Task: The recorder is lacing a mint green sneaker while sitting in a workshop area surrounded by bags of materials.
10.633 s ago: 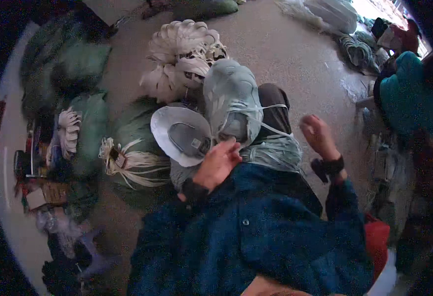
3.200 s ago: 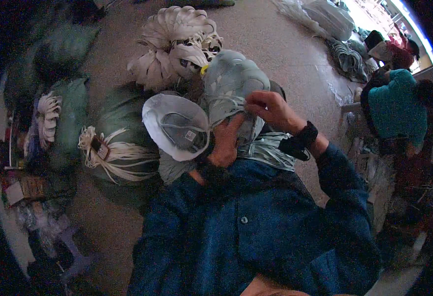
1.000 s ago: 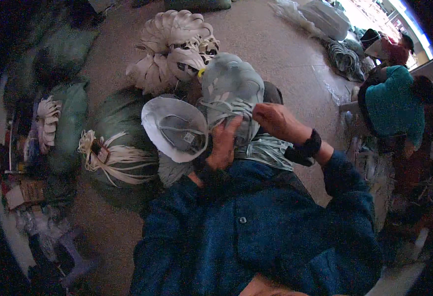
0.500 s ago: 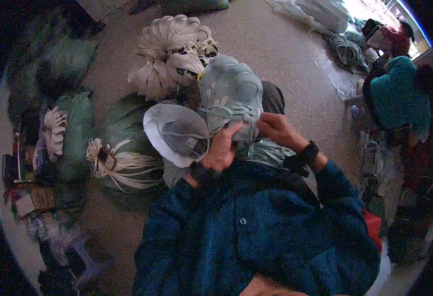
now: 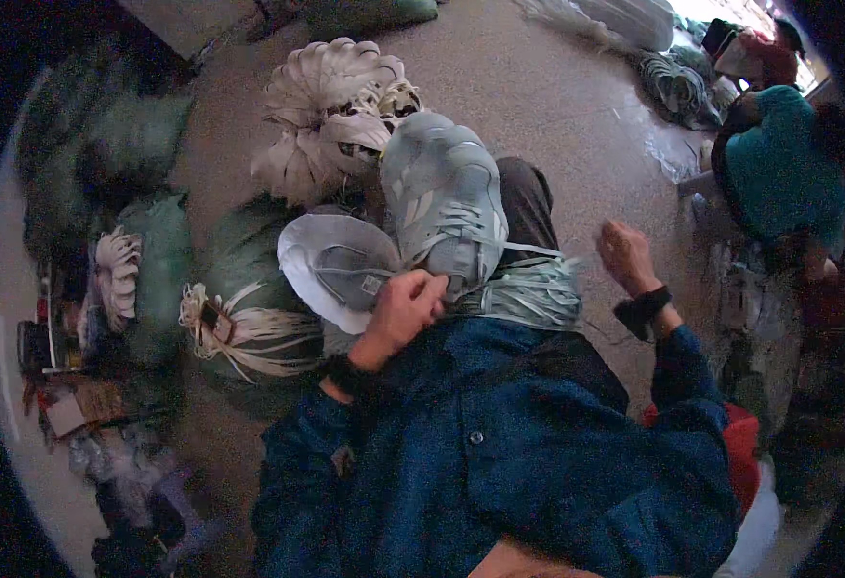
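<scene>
A stack of pale grey-green shoe uppers (image 5: 432, 164) lies over my lap, with a light shoelace threaded through the top one. At the collar and tongue of that upper, the fingers of my left hand (image 5: 405, 310) are closed on its edge. Out to the right, my right hand (image 5: 625, 255) is closed in a fist, and a pale shoelace (image 5: 536, 251) stretches from the upper toward it. A bundle of light green shoelaces (image 5: 528, 294) rests on my lap beneath that lace. Beside my left hand sits another upper with a white inside (image 5: 297, 255), opening upward.
Beige uppers (image 5: 331, 82) are fanned in a pile on the floor ahead. Cream laces (image 5: 264, 332) lie on a green sack (image 5: 235, 236) at my left. More sacks and boxes line the left side. A person in a teal top (image 5: 779, 159) sits at the right.
My right hand has moved away from the upper, out to the right, and a lace now stretches that way. My left hand has turned, its fingers curling at the tongue.
</scene>
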`<state>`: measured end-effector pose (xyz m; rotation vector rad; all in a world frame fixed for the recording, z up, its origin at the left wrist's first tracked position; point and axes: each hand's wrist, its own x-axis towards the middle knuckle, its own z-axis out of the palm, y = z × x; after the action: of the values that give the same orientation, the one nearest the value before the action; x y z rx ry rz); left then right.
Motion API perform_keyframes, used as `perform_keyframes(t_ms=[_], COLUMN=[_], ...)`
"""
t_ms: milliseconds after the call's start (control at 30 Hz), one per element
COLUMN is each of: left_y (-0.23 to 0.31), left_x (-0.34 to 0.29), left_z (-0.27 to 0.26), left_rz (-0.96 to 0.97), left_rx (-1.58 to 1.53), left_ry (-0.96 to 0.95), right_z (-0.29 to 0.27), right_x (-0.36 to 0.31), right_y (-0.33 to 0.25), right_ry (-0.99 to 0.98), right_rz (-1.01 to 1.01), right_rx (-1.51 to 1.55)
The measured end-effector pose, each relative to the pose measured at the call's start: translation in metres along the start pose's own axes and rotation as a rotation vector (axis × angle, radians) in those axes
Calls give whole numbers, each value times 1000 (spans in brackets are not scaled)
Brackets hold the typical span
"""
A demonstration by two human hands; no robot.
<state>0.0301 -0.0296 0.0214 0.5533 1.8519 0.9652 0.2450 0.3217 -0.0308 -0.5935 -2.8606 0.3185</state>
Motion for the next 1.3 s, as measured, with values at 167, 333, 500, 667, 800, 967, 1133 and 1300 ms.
perform_keyframes(t_ms=[167, 333, 500, 667, 800, 967, 1133, 1300], left_y=[29, 41, 29, 26, 24, 37, 37, 33], left_x=[3, 24, 34, 26, 22, 4, 26, 43], left_z=[-1, -5, -15, -26, -35, 8, 40, 49], left_rz=[846, 937, 1002, 897, 890, 768, 573, 502], left_rx=[742, 936, 937, 738, 945, 559, 344, 236], left_ry=[694, 707, 678, 634, 754, 541, 378, 377], right_z=[3, 7, -1, 6, -21, -70, -39, -31], right_x=[45, 55, 48, 36, 32, -3, -36, -66], right_y=[-114, -144, -142, -126, -114, -93, 2, 79], right_ry=[19, -158, -255, -427, -409, -46, 169, 386], right_rz=[-288, -335, -241, -189, 48, 359, 46, 290], right_rx=[529, 583, 730, 885, 1449, 2039, 2666, 2503])
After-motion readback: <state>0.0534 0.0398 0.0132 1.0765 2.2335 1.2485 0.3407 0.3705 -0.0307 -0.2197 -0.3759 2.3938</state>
